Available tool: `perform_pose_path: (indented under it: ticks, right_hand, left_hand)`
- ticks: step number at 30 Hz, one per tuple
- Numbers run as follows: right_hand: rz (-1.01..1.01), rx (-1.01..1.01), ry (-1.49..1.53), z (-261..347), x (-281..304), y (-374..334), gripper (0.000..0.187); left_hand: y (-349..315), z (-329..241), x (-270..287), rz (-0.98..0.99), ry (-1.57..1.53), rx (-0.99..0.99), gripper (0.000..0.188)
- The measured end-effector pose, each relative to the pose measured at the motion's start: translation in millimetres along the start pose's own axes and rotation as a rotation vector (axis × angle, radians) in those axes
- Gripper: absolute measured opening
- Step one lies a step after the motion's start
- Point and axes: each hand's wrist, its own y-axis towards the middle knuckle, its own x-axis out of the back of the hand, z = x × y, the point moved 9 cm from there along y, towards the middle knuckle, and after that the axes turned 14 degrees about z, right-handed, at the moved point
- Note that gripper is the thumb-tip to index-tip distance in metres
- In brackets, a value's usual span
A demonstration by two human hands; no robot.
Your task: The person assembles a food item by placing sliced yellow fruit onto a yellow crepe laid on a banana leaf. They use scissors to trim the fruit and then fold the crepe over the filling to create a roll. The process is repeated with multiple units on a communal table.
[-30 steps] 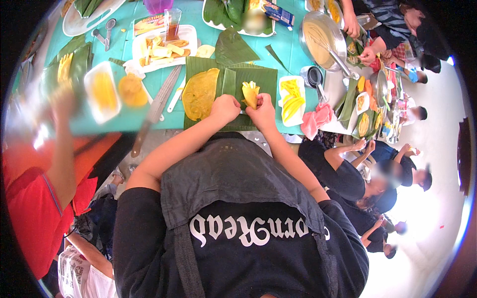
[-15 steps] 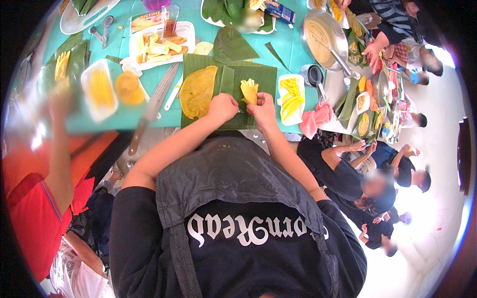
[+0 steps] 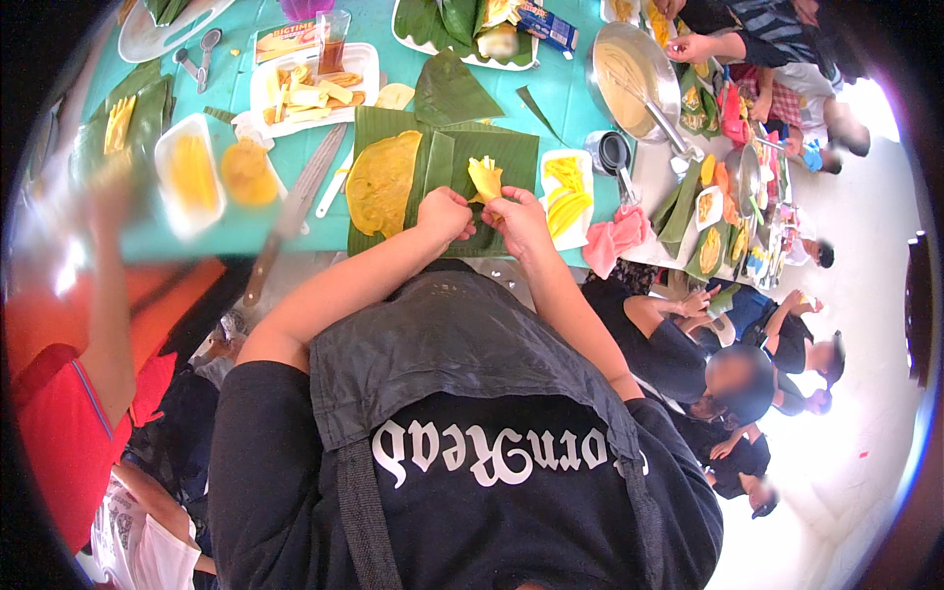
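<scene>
My right hand [image 3: 517,222] is closed around the lower end of a yellow crepe roll [image 3: 485,178], its open top showing pale strips of filling. Close by on the left, my left hand [image 3: 445,214] has its fingers drawn together in a pinch; whatever is between them is too small to make out. Both hands are over a green banana leaf [image 3: 521,157] spread on the table. A flat yellow crepe [image 3: 384,184] lies on the left part of that leaf, beside a narrow folded leaf piece [image 3: 440,162].
On the turquoise cloth are a long knife [image 3: 307,189], a tray of cut strips [image 3: 369,90], a tray of yellow slices [image 3: 567,229], measuring cups [image 3: 612,152] and a pink cloth [image 3: 617,241]. A batter bowl [image 3: 596,74] with a whisk stands farther right. A red-sleeved person [image 3: 74,423] works at left.
My left hand has moved right, closer to my right hand, and its fingers have pinched together. The crepe roll has turned slightly in my right hand. The whole view has shifted a little.
</scene>
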Motion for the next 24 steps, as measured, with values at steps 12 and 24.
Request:
perform_pose_path:
  ticks: [12,24]
  right_hand:
    - [0.016,0.005,-0.006,0.6,-1.6,0.9,0.05]
    - [-0.043,0.046,-0.167,4.9,0.0,0.2,0.048]
  left_hand:
    - [-13.4,-1.9,2.6,-0.254,-0.211,-0.053,0.032]
    - [-1.0,0.4,5.1,-0.316,-0.126,-0.065,0.033]
